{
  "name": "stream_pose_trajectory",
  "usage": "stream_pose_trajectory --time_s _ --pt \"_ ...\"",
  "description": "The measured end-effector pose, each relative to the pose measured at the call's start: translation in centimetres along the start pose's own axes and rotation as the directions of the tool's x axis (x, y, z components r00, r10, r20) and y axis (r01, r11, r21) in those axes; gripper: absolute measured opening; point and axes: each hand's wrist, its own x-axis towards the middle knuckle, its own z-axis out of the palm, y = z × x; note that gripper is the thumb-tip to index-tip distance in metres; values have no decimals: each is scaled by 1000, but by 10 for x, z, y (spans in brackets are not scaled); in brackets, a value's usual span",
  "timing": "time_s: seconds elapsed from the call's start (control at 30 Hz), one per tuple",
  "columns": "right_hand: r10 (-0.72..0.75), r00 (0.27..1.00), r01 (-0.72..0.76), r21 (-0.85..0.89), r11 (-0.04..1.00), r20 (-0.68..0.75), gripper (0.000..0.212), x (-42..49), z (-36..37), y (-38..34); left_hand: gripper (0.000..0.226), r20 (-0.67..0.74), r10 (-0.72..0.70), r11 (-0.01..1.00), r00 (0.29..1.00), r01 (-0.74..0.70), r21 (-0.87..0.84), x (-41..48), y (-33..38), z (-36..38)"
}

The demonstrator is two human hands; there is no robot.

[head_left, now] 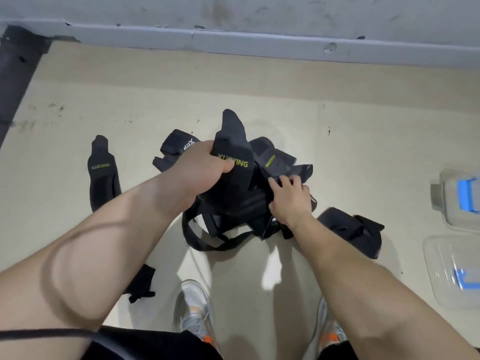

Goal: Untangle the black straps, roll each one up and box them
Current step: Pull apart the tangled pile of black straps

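One loose strap lay flat at far left. My left hand reached forward, fingers and thumb curled round a padded black strap (lettered XUEYING) raised above the tangled pile on the floor. My right hand, palm down, pinched a fold of that pile, with one more strap and two clear containers beyond.

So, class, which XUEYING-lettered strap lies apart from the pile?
The lone strap on the floor at far left; the left hand grips a second strap, and a third sits in the pile.
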Motion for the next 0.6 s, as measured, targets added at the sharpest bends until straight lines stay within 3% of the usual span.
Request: stream_pose_trajectory --time_s 0.13,0.23,0.3,0.37,0.5,0.6 --pt "-52 998 53 -49 997 18 39 -14 5 -15 12 6 4 1000 1000 -4 -1 -5 -1 -1" --pt "27 998 -21 122 992 -50 28 3 -14 -23 11 -3 6 1000 1000 -6 18 -8 -3 -2" --pt "140 984 -103 293 951 -107 31 21 -26 -23 13 -14 3 1000 1000 -3 20 -9 -4 -3" --pt "235 970 -189 393 900 -70 42 40 -36 -17 16 -19 4 1000 1000 -3 25 -9 -6 -4" --pt "272 953 -299 252 921 136 58 65 -40 -2 17 -22 1 1000 1000 -1 10 -5 -9 -4" --pt "246 967 -255 279 926 67 51 64 -25 -5 14 -17 11 1000 1000 -11 -3 -1 -11 -3"
